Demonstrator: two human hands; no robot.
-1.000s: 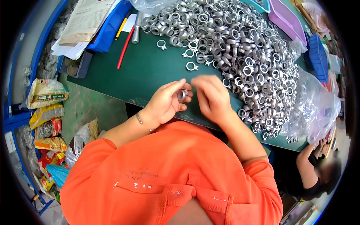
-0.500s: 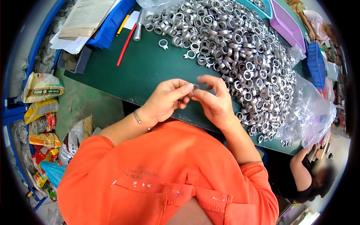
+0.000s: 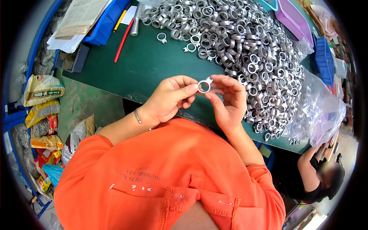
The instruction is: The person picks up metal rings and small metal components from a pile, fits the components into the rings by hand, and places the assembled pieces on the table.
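Note:
A metal ring clamp (image 3: 204,91) with a small lug is held up in front of my body, its round opening facing me. My left hand (image 3: 168,97) pinches its left edge between thumb and fingers. Close by on the right, my right hand (image 3: 231,100) has its thumb and curled fingers apart, with the fingertips beside the lug; whether they touch it I cannot tell. Beyond both hands a large heap of similar ring clamps (image 3: 245,42) covers the green table (image 3: 126,80). One ring clamp (image 3: 161,38) lies apart from the heap.
A red pen (image 3: 123,44), a yellow marker (image 3: 119,21) and a metal rod (image 3: 135,23) lie at the back left, near a blue bin (image 3: 101,28) with papers (image 3: 76,19). A pink tray (image 3: 293,21) and clear plastic bag (image 3: 314,107) are right. A person in black (image 3: 303,172) sits lower right.
The ring clamp has turned so its opening faces me. My right hand has drawn back to the right and its thumb and fingers have spread. The view has shifted slightly.

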